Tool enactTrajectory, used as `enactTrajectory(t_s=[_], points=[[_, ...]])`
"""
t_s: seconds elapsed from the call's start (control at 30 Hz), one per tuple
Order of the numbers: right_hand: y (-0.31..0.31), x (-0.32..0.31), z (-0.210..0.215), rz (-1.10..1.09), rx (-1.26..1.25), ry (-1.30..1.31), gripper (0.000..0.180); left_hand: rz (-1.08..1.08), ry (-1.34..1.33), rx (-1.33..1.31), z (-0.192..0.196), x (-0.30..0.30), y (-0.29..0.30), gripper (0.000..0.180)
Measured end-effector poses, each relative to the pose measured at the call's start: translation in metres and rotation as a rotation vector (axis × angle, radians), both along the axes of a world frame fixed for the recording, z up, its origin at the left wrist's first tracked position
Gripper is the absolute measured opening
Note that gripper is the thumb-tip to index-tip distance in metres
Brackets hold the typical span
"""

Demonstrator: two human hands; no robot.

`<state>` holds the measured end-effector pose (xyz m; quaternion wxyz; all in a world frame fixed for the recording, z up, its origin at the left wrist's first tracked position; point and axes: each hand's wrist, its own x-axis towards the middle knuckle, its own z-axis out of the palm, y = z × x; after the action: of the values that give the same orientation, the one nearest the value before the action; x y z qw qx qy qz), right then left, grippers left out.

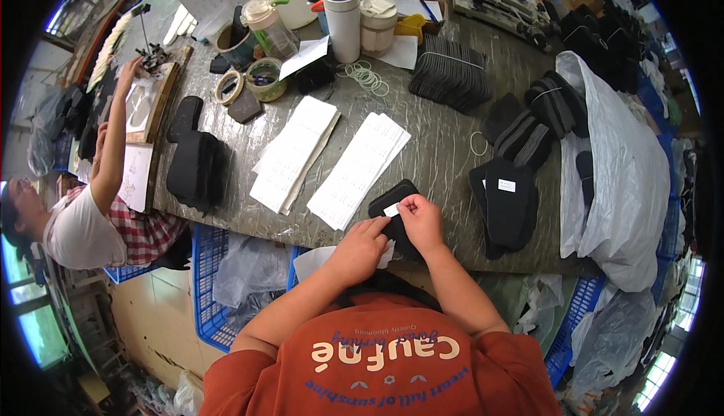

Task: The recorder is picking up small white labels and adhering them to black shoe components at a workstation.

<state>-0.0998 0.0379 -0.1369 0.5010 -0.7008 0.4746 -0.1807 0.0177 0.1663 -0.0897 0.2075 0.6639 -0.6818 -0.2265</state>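
Note:
A black, padded, sole-shaped piece (405, 188) lies at the table's near edge in front of me. On it sits a small white label (391, 209), and my right hand (422, 223) pinches this label between thumb and fingertips. My left hand (363, 247) rests beside it, its fingers stretched out over the piece, their tips close to the label. White paper (315, 263) shows under my left wrist. To the right, a pile of similar black pieces (509, 212) carries a white label on its top one. Two stacks of printed white sheets (296, 156) (360, 168) lie beyond my hands.
Banded black pieces (450, 73) and a white plastic sack (615, 167) stand right. Black pieces (197, 168) sit left. At the back are a white tumbler (342, 24), jars, tape and rubber bands (366, 78). A co-worker (90, 224) works at left; blue baskets (211, 280) stand below.

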Motion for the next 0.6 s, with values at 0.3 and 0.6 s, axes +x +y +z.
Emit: enactTrajectory(t_s=[0.3,0.6], points=[[-0.002,0.006,0.008,-0.099,0.020,0.122,0.030,-0.030,-0.143,0.045,-0.005,-0.003,0.000,0.019],[-0.006,0.014,0.022,-0.034,-0.229,0.354,0.032,-0.014,-0.132,0.057,-0.006,-0.001,0.000,0.020]])
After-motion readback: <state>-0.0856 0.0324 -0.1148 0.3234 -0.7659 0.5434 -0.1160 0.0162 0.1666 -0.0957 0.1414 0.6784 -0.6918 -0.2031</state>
